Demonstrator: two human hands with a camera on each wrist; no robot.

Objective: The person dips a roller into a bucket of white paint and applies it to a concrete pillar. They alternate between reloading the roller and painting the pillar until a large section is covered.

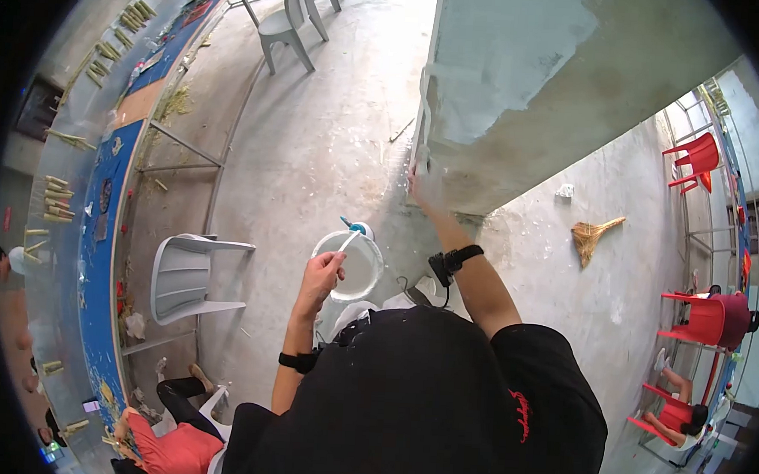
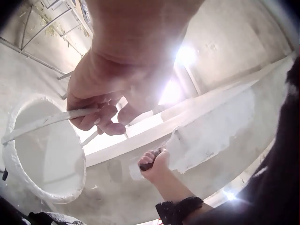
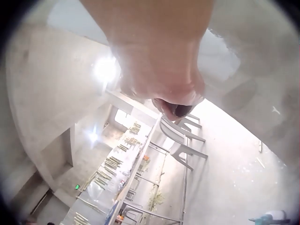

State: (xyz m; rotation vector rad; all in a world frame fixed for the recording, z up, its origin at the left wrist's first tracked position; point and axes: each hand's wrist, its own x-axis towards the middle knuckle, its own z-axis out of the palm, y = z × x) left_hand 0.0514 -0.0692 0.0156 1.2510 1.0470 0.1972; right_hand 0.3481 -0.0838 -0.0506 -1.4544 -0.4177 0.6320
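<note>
The left hand (image 1: 321,279) pinches the white handle (image 2: 44,124) of a white bucket (image 1: 379,273); its fingers are curled at the handle's end in the left wrist view. Inside the bucket is something pale. The right hand (image 2: 158,168) grips the dark handle (image 2: 148,165) of a tool beside a large grey panel (image 1: 574,136). A lighter, damp-looking patch (image 1: 509,59) covers part of that panel. In the right wrist view the right hand (image 3: 164,79) is curled round the dark handle (image 3: 182,110), and the tool's working end is hidden.
Beside the bucket is a blue-and-white object (image 1: 362,228). A white chair (image 1: 180,280) stands at the left, near a long blue table (image 1: 102,261). On the floor at the right lie a straw broom head (image 1: 591,238) and a crumpled white item (image 1: 565,191). Seated people and red chairs line the sides.
</note>
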